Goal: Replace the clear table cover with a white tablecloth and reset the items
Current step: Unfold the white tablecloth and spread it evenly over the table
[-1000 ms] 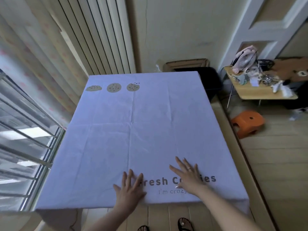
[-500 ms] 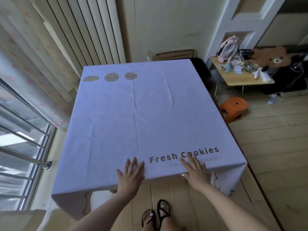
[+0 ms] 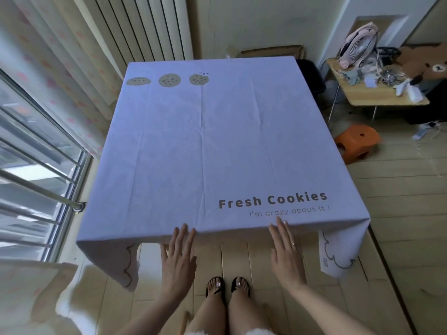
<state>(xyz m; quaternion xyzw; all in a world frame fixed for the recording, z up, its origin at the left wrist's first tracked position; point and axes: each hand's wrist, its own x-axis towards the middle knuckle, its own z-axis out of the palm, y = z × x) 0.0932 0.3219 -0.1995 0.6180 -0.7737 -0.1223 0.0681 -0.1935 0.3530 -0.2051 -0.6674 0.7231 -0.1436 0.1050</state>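
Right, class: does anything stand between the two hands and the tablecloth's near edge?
Nothing visible does. The left hand and right hand are open, fingers straight, and reach the near edge of the tablecloth with no object in between.

Private home, lived-in room. Ahead of the left hand (image 3: 177, 259) and right hand (image 3: 286, 257): cookie-print tablecloth (image 3: 205, 146). Left of the left hand: barred window (image 3: 36, 165), floral curtain (image 3: 60, 68). Beyond and right of the right hand: cluttered side table (image 3: 377, 96), fan (image 3: 360, 47), plush bear (image 3: 430, 66), orange stool (image 3: 358, 141). Between and below the hands: plank floor (image 3: 406, 213), sandals (image 3: 215, 286).
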